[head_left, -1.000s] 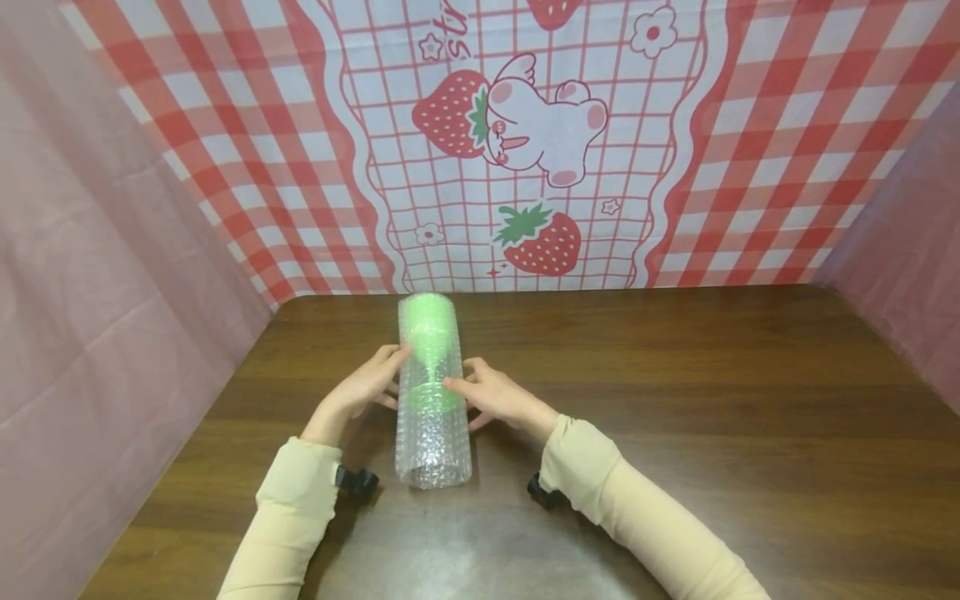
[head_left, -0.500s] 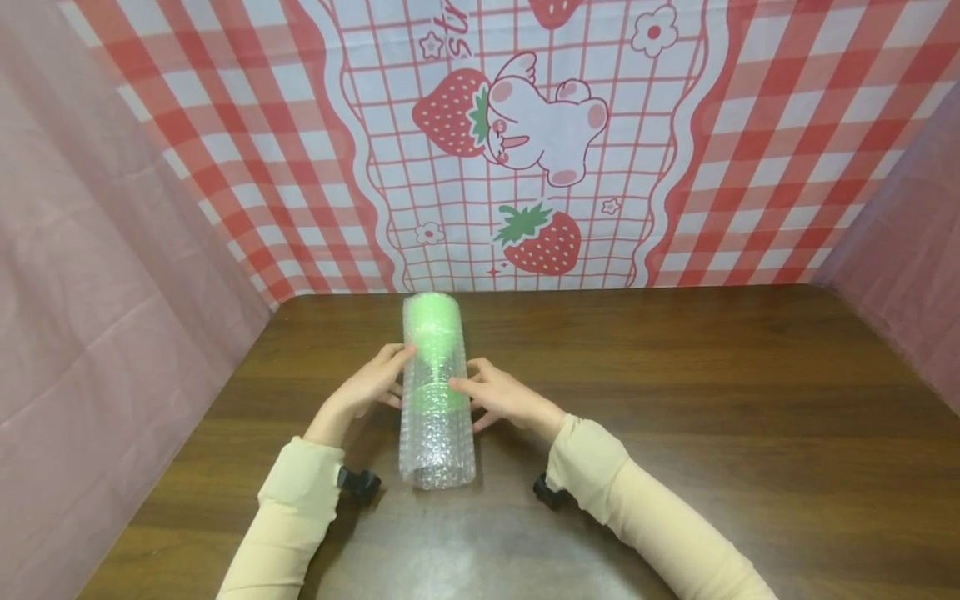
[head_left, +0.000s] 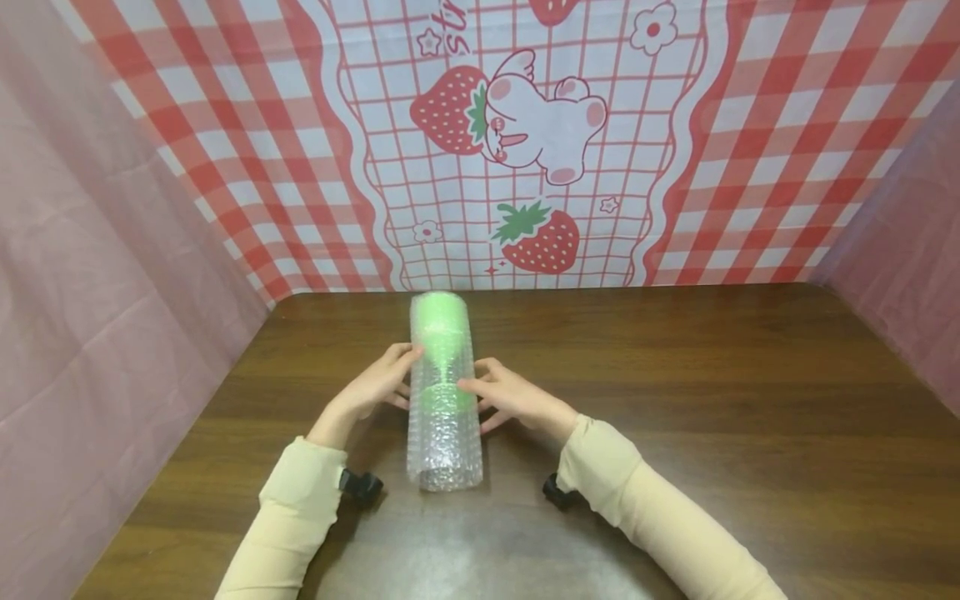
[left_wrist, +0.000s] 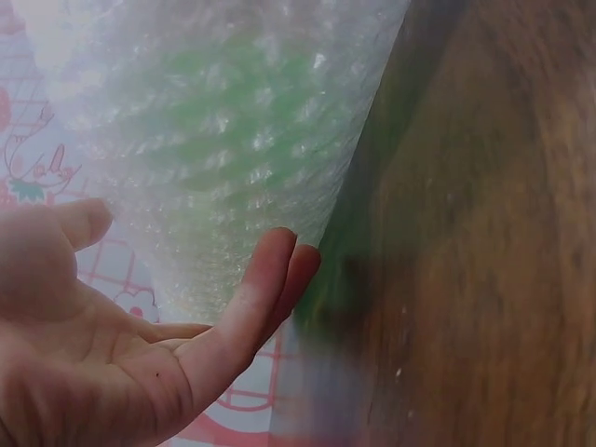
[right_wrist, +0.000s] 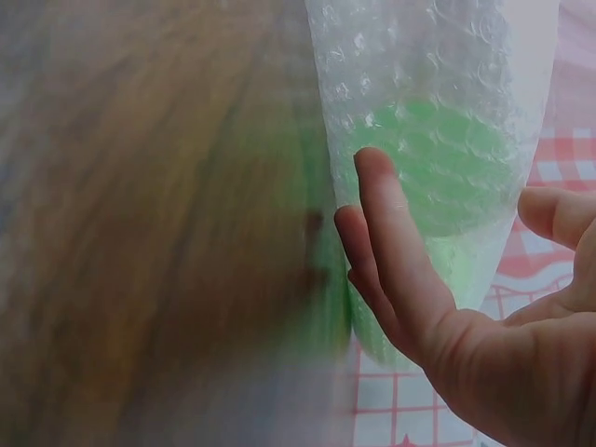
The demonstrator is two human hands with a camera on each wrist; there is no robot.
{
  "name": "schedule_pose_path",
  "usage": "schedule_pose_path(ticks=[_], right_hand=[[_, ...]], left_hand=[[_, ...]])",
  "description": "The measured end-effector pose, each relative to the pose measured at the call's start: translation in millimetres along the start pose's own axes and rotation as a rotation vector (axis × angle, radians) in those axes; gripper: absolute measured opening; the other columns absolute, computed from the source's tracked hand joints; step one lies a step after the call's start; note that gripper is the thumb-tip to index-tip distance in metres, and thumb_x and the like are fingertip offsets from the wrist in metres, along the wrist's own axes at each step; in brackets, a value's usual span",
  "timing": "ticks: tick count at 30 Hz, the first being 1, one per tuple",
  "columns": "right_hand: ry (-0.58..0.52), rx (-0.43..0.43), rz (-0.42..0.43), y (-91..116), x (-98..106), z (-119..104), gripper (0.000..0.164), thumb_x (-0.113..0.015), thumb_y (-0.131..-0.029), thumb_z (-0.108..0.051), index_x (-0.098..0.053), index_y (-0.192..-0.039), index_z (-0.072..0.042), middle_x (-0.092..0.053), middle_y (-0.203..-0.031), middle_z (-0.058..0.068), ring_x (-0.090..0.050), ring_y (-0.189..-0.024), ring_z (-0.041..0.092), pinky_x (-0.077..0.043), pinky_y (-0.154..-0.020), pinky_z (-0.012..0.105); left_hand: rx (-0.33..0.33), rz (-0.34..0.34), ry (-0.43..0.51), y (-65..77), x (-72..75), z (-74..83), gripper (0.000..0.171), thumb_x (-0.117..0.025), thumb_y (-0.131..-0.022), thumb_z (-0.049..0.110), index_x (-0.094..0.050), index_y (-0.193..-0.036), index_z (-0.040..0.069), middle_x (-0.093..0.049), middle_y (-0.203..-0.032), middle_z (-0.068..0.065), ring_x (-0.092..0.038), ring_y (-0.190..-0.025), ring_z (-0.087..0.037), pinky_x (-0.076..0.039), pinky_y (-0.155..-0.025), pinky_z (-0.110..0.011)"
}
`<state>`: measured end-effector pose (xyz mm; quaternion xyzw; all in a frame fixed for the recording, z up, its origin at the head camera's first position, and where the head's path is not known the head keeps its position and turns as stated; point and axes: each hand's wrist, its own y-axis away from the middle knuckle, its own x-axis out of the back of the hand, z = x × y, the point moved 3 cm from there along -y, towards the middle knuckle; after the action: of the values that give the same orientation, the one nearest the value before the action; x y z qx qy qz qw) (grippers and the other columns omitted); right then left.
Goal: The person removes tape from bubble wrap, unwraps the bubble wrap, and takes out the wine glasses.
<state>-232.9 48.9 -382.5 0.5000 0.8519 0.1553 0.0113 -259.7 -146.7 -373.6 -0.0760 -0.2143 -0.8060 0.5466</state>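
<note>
A roll of clear bubble wrap (head_left: 446,442) lies lengthwise on the table, its hollow end toward me. Inside its far half a light green object (head_left: 440,317) shows through, wide at the far end and narrow in the middle; its exact kind is blurred by the wrap. My left hand (head_left: 371,385) touches the roll's left side, thumb at the upper side and fingers lower. From the right, my right hand (head_left: 517,393) touches it with the thumb on top. In both wrist views the fingers look fairly straight, spread from the thumb beside the bubble wrap (left_wrist: 233,121).
The brown wooden table (head_left: 712,400) extends to both sides. A red-and-white strawberry cloth (head_left: 540,125) hangs along its far edge, and pink curtains (head_left: 112,275) flank it. A black wrist mount (head_left: 362,487) sits under the left sleeve.
The bubble wrap roll, with the green object inside, has shifted slightly to the right. Both hands have moved right with it, keeping the same placement on its sides.
</note>
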Motion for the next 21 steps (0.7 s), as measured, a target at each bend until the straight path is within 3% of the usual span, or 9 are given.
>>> schedule_pose_path(ticks=[9, 21], right_hand=[[-0.020, 0.008, -0.021, 1, 6, 6, 0.063, -0.051, -0.092, -0.029, -0.019, -0.138, 0.000, -0.042, -0.126, 0.028, -0.059, -0.096, 0.032, -0.057, -0.068, 0.039], [-0.032, 0.011, 0.001, 5, 13, 5, 0.064, -0.049, -0.091, -0.040, -0.025, -0.135, -0.001, -0.037, -0.129, 0.025, -0.057, -0.099, 0.034, -0.057, -0.068, 0.040]], left_hand=[[-0.003, 0.001, 0.014, -1.0, -6.9, 0.8, 0.067, -0.035, -0.096, 0.045, -0.014, -0.141, 0.001, -0.029, -0.136, -0.028, -0.060, -0.082, -0.030, -0.057, -0.068, -0.036], [-0.044, 0.029, 0.021, -0.9, -17.8, 5.5, 0.066, -0.042, -0.094, 0.044, -0.020, -0.140, 0.004, -0.049, -0.118, -0.027, -0.063, -0.075, -0.024, -0.057, -0.065, -0.036]])
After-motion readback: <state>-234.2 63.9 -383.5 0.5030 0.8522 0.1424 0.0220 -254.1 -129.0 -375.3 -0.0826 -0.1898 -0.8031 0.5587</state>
